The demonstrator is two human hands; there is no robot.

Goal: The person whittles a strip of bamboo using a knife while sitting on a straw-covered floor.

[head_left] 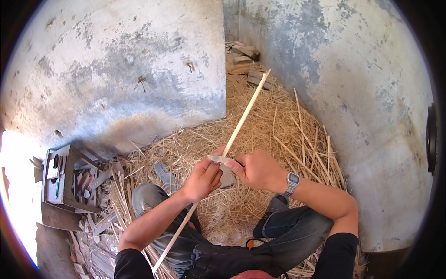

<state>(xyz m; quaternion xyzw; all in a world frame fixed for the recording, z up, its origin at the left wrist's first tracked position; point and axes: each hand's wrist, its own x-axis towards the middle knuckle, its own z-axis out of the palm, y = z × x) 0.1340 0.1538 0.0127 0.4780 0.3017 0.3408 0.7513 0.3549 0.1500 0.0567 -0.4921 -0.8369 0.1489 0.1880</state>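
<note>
A long pale split cane or bamboo strip slants from the lower left up to the far right, across my lap. My left hand is wrapped round it near the middle. In my right hand, its wrist wearing a metal watch, is a knife. The blade lies across the strip just above my left fingers, its tip pointing left. My right fist hides the knife's handle. The strip's far end looks slightly split.
Shavings cover the floor around my legs. More strips lie along the right wall. Wood blocks are piled in the far corner. At left stands a small wooden stand holding tools. A bundle of strips is beside my left knee.
</note>
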